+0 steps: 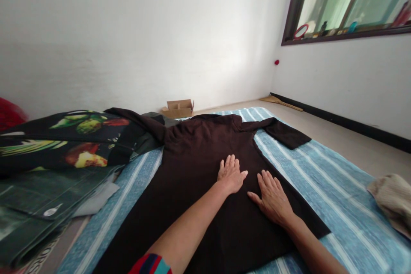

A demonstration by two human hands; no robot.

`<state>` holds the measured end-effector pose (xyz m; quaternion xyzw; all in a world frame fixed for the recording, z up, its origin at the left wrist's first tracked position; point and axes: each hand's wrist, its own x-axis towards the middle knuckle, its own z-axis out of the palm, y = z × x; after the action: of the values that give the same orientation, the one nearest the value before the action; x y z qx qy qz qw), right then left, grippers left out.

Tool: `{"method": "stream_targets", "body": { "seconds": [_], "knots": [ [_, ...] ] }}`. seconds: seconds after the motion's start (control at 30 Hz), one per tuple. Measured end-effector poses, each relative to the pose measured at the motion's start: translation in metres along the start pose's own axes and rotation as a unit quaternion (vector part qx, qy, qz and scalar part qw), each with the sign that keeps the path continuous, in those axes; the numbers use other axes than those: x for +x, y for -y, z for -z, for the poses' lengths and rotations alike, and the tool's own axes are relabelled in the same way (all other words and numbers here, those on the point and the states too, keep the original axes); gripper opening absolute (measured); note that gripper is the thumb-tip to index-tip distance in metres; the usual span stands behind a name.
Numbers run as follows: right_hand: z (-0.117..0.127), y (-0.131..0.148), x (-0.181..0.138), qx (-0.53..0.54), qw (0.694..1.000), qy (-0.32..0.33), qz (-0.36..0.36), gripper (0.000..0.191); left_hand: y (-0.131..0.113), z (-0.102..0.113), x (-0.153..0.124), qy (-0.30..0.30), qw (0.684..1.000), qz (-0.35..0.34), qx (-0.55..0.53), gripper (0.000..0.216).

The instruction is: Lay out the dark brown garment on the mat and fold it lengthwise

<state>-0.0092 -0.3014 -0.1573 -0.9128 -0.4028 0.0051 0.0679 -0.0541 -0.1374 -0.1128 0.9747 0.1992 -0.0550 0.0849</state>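
A dark brown long-sleeved dress (pixel 199 171) lies spread out, its neck end away from me. Its right sleeve reaches out over the striped cloth, while the left sleeve rests on a pile of clothes. My left hand (pixel 231 174) lies flat on the middle of the dress, fingers stretched out. To its right, my right hand (pixel 272 197) also rests flat on the fabric, thumb spread from the fingers. Neither hand holds anything. Under the dress is a blue and white striped sheet (pixel 346 192).
At left are folded clothes with a fruit print (pixel 86 137) and a dark green denim garment (pixel 41 205). A cardboard box (pixel 178 108) stands by the wall. A broom (pixel 282 102) lies on the floor; a beige cloth (pixel 393 201) is at right.
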Motion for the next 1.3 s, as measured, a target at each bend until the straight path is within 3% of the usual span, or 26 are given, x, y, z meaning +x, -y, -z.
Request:
{"method": "stream_targets", "body": {
  "seconds": [0.23,0.43,0.57,0.87,1.3],
  "knots": [
    [-0.002,-0.001,-0.001,-0.016,1.0,-0.008,0.006,0.085,0.003,-0.012,-0.01,0.001,1.0,-0.007,-0.016,0.075],
    [-0.005,-0.002,-0.002,-0.016,1.0,-0.019,0.007,0.083,0.005,0.003,-0.018,-0.005,0.999,-0.009,-0.042,0.07],
    [-0.002,-0.002,-0.003,-0.023,0.999,-0.022,0.008,0.082,0.015,0.01,-0.03,-0.01,0.999,0.035,-0.022,0.072],
    [-0.002,-0.004,-0.004,-0.034,0.999,-0.019,0.006,0.079,0.028,-0.018,-0.038,-0.033,0.998,0.052,0.009,0.081],
    [-0.002,-0.005,-0.004,-0.04,0.999,-0.018,0.007,0.079,0.029,-0.02,-0.04,-0.073,0.997,0.033,0.013,0.077]
  ]
}}
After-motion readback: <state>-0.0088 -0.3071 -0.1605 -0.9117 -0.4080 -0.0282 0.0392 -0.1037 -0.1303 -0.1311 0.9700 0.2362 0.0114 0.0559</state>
